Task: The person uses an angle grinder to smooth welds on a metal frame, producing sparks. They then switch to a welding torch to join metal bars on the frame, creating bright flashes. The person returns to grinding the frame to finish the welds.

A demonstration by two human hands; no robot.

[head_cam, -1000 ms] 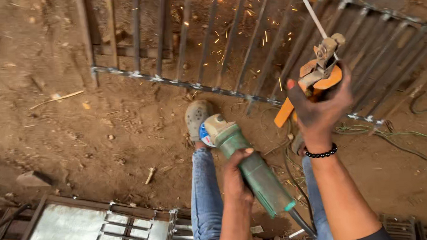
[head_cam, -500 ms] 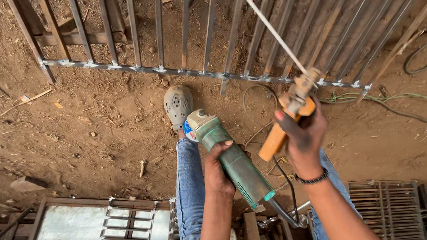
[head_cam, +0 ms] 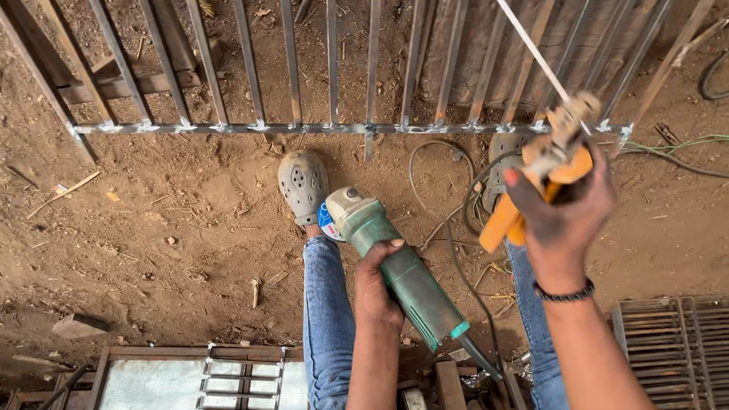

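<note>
Right now the left hand (head_cam: 374, 281) is clamped around the green angle grinder (head_cam: 401, 265), while the right hand's (head_cam: 561, 220) grip closes on the orange electrode holder (head_cam: 538, 183), rod upward.

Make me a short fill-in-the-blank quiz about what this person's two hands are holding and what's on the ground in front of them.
1. The left hand grips a ____ angle grinder by its body.
2. The right hand holds an orange electrode holder with a thin ____ clamped in it.
3. A metal grille of upright bars lies on the ____ ground.
4. The grey perforated clog sits just ____ the grille's welded crossbar in the picture.

Missing words: green; rod; dirt; below
</note>
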